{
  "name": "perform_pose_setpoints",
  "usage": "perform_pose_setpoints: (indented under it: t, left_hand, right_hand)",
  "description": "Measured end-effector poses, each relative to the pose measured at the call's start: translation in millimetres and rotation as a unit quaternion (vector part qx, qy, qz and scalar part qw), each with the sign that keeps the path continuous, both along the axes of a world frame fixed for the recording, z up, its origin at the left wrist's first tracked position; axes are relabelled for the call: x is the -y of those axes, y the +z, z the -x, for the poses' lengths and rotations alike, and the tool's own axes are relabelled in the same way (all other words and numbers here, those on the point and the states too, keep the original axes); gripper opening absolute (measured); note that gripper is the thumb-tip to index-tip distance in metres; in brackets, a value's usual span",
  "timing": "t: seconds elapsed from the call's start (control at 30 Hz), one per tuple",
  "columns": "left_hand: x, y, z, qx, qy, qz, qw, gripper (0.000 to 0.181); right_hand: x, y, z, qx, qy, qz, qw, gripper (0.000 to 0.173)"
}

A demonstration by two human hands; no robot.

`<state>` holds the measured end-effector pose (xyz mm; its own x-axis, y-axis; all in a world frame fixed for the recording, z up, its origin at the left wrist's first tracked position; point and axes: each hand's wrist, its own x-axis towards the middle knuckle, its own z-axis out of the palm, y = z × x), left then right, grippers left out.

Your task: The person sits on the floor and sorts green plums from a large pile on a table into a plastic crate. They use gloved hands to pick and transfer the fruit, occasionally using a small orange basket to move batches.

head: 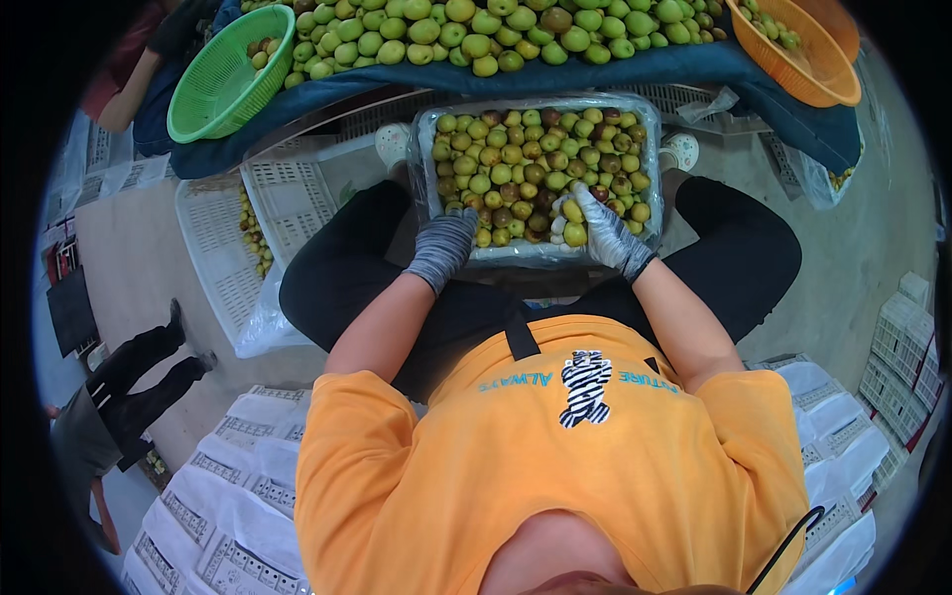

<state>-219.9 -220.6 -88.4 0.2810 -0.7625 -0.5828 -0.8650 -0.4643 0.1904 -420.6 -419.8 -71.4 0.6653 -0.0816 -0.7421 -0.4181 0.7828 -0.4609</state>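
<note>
A plastic-lined crate (654, 149) full of green and reddish-brown jujube-like fruits (513, 160) stands between my knees. My right hand (604, 223), in a grey knit glove with a pale palm, holds a couple of the yellow-green fruits (575, 234) above the crate's near right part. In a matching glove, my left hand (445, 244) rests at the near left corner, its fingertips at the fruits; whether it holds one is hidden. Beyond the crate, a heap of greener fruits (446, 33) lies on a raised surface edged with dark blue cloth (520, 78).
A green basket (279, 67) and an orange basket (840, 85) flank the heap, both with some fruits. White crates (223, 260) stand at left, more (900, 364) at right. A person's arm (134, 97) is at upper left; another person (119, 401) is farther left.
</note>
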Motion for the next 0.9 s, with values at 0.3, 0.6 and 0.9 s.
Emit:
perform_pose_setpoints:
  t: [0.3, 0.6, 0.9]
  left_hand:
    - [20, 26, -38, -0.189, 0.203, 0.122, 0.953, 0.066]
    - [69, 30, -31, -0.145, 0.181, 0.156, 0.96, 0.063]
    - [142, 5, -49, -0.052, 0.132, 0.194, 0.971, 0.051]
  right_hand:
    - [13, 17, -6, 0.106, 0.164, 0.308, 0.931, 0.052]
    - [27, 14, -9, 0.005, 0.233, 0.49, 0.84, 0.056]
    - [48, 7, -7, -0.021, 0.172, 0.525, 0.833, 0.055]
